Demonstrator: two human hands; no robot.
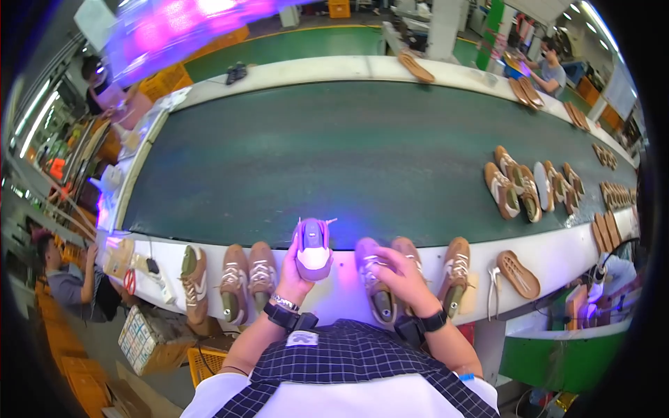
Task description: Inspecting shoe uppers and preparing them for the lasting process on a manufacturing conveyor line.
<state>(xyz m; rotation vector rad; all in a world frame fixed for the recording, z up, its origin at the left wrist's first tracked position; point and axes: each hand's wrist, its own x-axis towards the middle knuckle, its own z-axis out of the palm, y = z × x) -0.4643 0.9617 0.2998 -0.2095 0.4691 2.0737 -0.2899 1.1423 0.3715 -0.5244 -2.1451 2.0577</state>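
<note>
My left hand (292, 277) holds up a brown sneaker (313, 259) above the near ledge, with its pale heel toward me and loose lace ends sticking out. My right hand (408, 280) is on another brown sneaker (383, 305) with white laces, its thumb and fingers bent over the lacing; the exact grip is partly hidden. Just right of that hand stand a partly covered sneaker (406, 247) and a laced one (456, 272). To the left of my left hand, a pair of sneakers (235, 279) and a single one on its side (194, 285) rest on the ledge.
Beyond the white ledge (550, 268) runs a green conveyor belt (313, 153), with several sneakers (502, 191) grouped at its right. Pincers (493, 289) and a brown sole (518, 275) lie on the right ledge, red-handled scissors (129, 280) on the left. Other people work around the belt.
</note>
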